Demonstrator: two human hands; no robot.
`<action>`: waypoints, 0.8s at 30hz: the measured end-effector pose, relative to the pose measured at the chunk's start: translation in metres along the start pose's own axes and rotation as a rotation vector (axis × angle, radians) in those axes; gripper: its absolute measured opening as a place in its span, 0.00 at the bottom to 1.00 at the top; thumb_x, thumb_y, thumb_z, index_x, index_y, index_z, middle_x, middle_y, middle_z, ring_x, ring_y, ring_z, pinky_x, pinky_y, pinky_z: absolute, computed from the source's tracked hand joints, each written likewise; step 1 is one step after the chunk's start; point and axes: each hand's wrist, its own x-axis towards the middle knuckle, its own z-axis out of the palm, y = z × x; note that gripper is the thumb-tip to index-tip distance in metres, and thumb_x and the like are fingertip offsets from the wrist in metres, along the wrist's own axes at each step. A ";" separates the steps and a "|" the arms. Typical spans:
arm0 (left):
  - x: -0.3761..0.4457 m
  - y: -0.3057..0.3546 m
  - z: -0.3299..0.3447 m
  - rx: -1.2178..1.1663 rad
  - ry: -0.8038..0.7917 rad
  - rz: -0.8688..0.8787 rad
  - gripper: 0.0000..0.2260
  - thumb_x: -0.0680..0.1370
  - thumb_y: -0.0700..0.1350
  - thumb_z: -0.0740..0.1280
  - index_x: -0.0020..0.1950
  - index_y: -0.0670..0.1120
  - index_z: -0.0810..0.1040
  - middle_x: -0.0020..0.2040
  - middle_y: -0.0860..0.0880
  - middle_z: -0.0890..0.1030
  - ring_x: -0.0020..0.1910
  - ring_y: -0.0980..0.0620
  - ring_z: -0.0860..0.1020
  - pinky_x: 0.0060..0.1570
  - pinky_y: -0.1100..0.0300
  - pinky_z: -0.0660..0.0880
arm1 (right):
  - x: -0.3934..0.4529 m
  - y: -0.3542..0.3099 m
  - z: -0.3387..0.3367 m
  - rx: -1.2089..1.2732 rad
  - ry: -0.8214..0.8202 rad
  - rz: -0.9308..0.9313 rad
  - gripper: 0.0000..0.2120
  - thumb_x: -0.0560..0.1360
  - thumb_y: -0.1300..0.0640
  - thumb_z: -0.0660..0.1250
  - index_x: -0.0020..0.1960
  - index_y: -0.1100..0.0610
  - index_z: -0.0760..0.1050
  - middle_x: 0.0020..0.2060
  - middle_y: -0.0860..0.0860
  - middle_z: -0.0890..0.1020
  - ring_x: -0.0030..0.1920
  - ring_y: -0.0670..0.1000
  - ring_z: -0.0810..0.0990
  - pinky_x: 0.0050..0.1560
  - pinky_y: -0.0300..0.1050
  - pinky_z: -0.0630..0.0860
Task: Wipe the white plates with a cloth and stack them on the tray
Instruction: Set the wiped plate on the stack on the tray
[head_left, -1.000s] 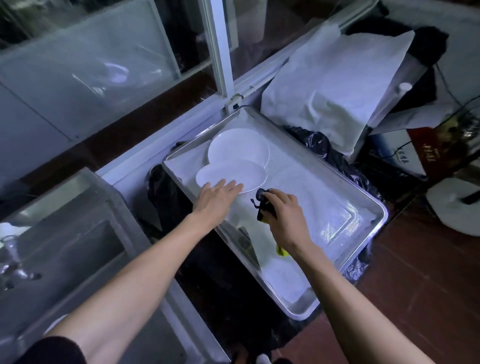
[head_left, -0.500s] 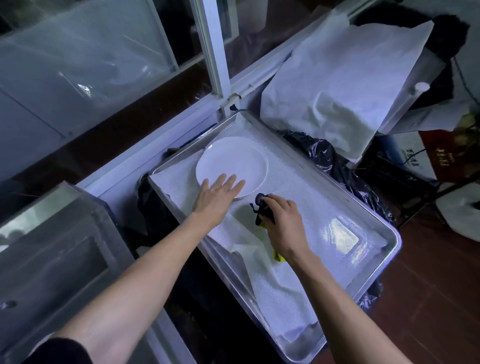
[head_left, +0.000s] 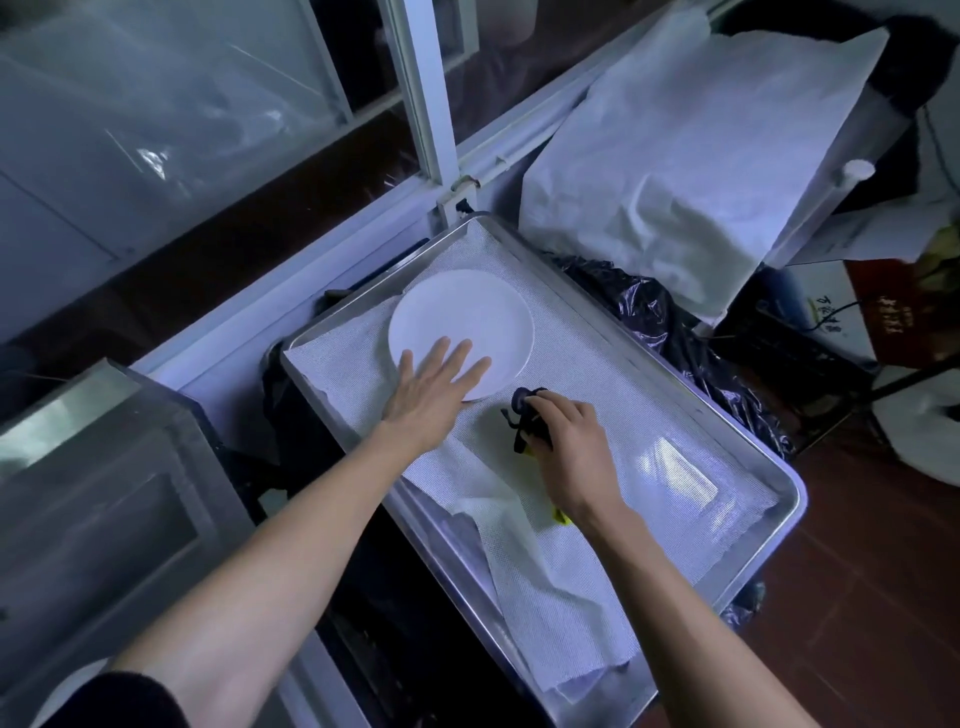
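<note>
A white round plate (head_left: 467, 317) lies at the far left of a metal tray (head_left: 774, 540) lined with white mesh cloth. Only one plate outline shows; whether another lies under it I cannot tell. My left hand (head_left: 431, 389) rests flat on the plate's near edge, fingers straight and spread. To its right, my right hand (head_left: 571, 452) grips a bunched dark cloth (head_left: 527, 421) with a yellow-green part showing under the wrist, just above the tray liner.
A white window frame post (head_left: 423, 93) rises behind the tray. White paper sheets (head_left: 691, 156) lean at the back right over a black plastic bag (head_left: 670, 322). A steel sink unit (head_left: 104, 467) stands to the left. Brown floor lies on the right.
The near plate has been pushed over the far one, so one plate outline shows instead of two. My left hand followed it forward. My right hand kept its grip on the cloth.
</note>
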 end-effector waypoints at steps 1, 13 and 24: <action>-0.001 0.001 0.000 -0.013 0.006 -0.007 0.36 0.82 0.43 0.63 0.83 0.56 0.45 0.84 0.48 0.45 0.82 0.43 0.43 0.74 0.32 0.52 | -0.001 0.000 0.000 -0.005 -0.003 0.002 0.19 0.79 0.59 0.67 0.70 0.53 0.73 0.68 0.46 0.75 0.62 0.57 0.71 0.59 0.57 0.72; -0.076 0.007 -0.002 -0.218 0.155 -0.087 0.20 0.83 0.47 0.62 0.75 0.47 0.70 0.75 0.46 0.69 0.77 0.45 0.62 0.73 0.42 0.62 | -0.015 -0.018 -0.011 -0.042 0.001 -0.098 0.19 0.79 0.59 0.66 0.70 0.54 0.73 0.69 0.47 0.75 0.62 0.58 0.71 0.58 0.57 0.72; -0.216 -0.035 0.025 -0.411 0.262 -0.338 0.18 0.82 0.50 0.64 0.71 0.49 0.76 0.69 0.53 0.78 0.70 0.49 0.71 0.68 0.48 0.66 | -0.047 -0.128 0.030 -0.050 -0.020 -0.434 0.18 0.76 0.61 0.70 0.66 0.56 0.76 0.65 0.51 0.79 0.60 0.61 0.74 0.54 0.60 0.75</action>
